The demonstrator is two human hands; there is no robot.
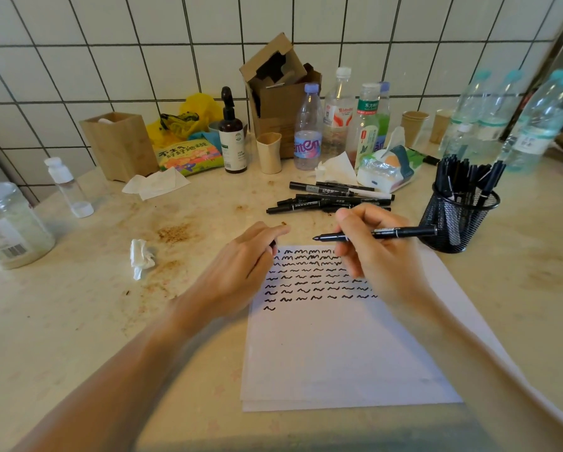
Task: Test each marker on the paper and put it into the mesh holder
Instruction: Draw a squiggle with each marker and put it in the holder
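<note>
Right hand (371, 252) pinches a slim black marker (376, 233) between thumb and fingers, closed around the barrel, tip bare and pointing left, held roughly level above the top edge of the white sheet of paper (338, 353), not touching it. Left hand (241, 269) is loosely curled at the paper's upper left corner, something small and dark showing under the fingers, likely the cap, can't tell for sure. Paper carries rows of short black squiggles; the last row has a single mark at the left, so the next free spot sits just right of it. Beyond the hands, a loose pile of black markers (332, 199) lies on the beige stained countertop (77, 321), apparently untested. The black wire-mesh pen holder (457, 220) stands just beside the marker's back end, already crowded with markers. Step in hand looks like testing this marker. To do it well: tilt the tip down, bring it to the blank space in the bottom row, make one short wave with light pressure, left hand pinning the sheet so it doesn't slide. Then cap it firmly before dropping it in, and aim for a gap in the holder, since the packed markers could block entry or tip the holder.
</note>
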